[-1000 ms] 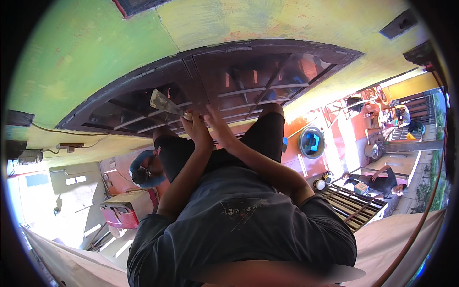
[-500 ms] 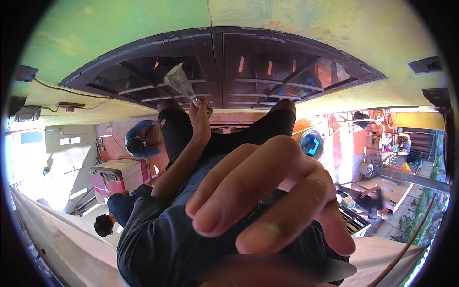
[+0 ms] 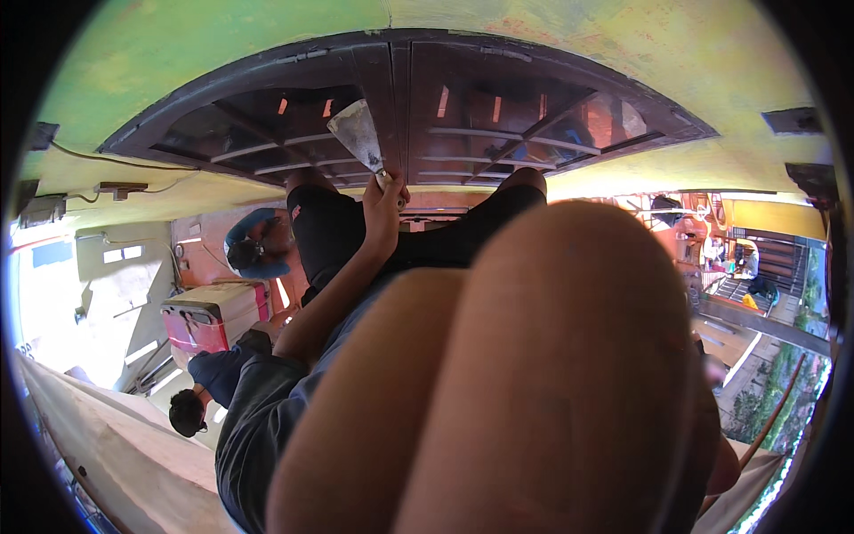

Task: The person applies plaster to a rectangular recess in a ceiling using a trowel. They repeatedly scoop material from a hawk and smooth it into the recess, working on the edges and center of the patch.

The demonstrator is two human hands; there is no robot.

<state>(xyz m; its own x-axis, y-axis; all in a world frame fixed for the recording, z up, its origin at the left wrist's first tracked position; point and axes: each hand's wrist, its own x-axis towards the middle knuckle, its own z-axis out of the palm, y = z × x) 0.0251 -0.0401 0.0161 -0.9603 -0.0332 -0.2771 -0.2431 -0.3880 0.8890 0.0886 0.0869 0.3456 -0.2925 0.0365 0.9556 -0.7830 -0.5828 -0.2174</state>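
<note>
My left hand is closed around the handle of a putty knife. Its wide, stained metal blade points up and away, in front of the dark double-leaf window with crossed bars and glass panes. My right hand is very close to the view and fills its lower middle, blurred. Two bent fingers and a large knuckle show, but the fingertips run out of sight at the lower edge, so whether it touches anything cannot be seen. Behind it, my dark shorts and shirt are partly covered.
A green and yellow painted wall surrounds the window. To the left are a crouching person in blue, a white and pink box and another person in dark clothes. A yellow beam and a yard lie at right.
My right hand has come much closer to the view, and its fingertips have gone out of sight. My left hand with the putty knife has shifted slightly right, the blade now more upright.
</note>
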